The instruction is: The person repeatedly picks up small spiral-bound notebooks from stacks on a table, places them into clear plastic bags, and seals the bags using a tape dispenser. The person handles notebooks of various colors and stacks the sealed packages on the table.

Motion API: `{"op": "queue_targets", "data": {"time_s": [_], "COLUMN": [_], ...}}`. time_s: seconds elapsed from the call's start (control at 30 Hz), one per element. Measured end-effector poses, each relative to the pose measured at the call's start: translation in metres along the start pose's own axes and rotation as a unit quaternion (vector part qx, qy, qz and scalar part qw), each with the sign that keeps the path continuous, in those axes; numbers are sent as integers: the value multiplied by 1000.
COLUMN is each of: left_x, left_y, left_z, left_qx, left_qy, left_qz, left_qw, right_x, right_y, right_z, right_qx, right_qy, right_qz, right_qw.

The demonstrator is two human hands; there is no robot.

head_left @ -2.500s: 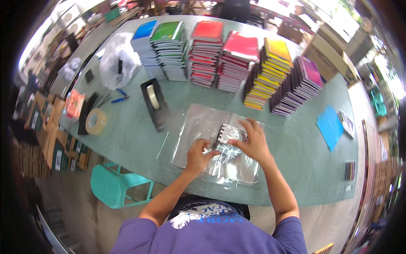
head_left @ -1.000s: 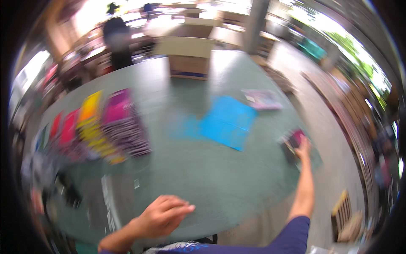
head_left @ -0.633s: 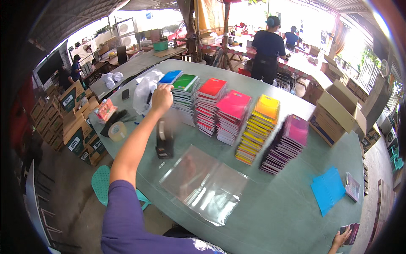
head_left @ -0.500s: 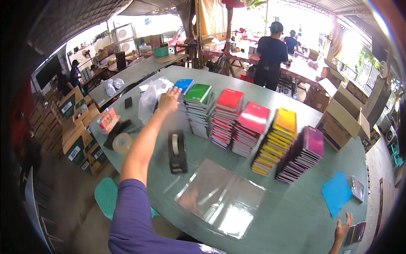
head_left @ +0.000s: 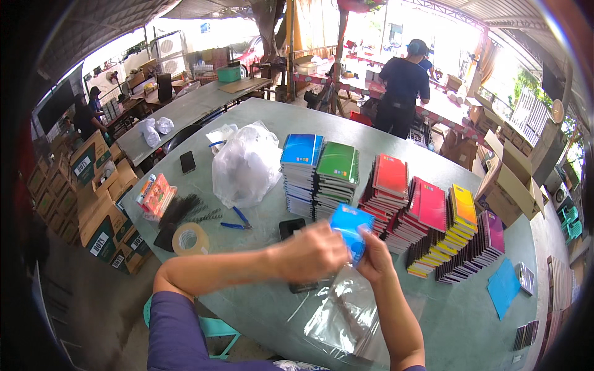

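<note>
We see a blue notebook (head_left: 350, 230) held up above the green table (head_left: 470, 321), just over a clear plastic bag (head_left: 346, 312) that lies on it. Our left hand (head_left: 312, 252) curls its fingers over the notebook's left edge, and our right hand (head_left: 373, 260) pinches its lower right side. Behind stand stacks of notebooks (head_left: 396, 191) in blue, green, red, yellow and purple, with a tape roll (head_left: 190, 238) and white bag (head_left: 246, 166) to the left.
</note>
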State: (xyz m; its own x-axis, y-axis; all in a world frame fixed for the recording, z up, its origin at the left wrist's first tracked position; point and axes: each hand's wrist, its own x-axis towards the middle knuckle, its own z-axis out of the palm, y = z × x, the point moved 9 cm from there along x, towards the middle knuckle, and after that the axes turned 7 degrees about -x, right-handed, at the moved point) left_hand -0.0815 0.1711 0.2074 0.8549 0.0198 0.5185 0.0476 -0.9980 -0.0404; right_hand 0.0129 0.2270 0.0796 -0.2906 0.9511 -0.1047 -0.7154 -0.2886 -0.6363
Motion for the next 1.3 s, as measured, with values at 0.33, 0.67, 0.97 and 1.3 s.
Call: {"op": "queue_targets", "data": {"time_s": [0.33, 0.67, 0.97, 1.3], "left_x": [-99, 7, -12, 21], "left_y": [-225, -110, -167, -169], "left_z": [-27, 16, -14, 73], "left_qx": [152, 93, -414, 121], "left_qy": [163, 135, 316, 67], "left_qz": [-203, -92, -328, -194], "left_qw": [954, 982, 789, 971], "right_x": [27, 9, -23, -68], "right_y": [31, 49, 66, 69], "right_z": [-22, -58, -101, -89], "right_qx": [-132, -146, -26, -17], "right_qy": [83, 146, 154, 62], "right_qz": [67, 71, 145, 36], "right_qw": [986, 976, 977, 997]}}
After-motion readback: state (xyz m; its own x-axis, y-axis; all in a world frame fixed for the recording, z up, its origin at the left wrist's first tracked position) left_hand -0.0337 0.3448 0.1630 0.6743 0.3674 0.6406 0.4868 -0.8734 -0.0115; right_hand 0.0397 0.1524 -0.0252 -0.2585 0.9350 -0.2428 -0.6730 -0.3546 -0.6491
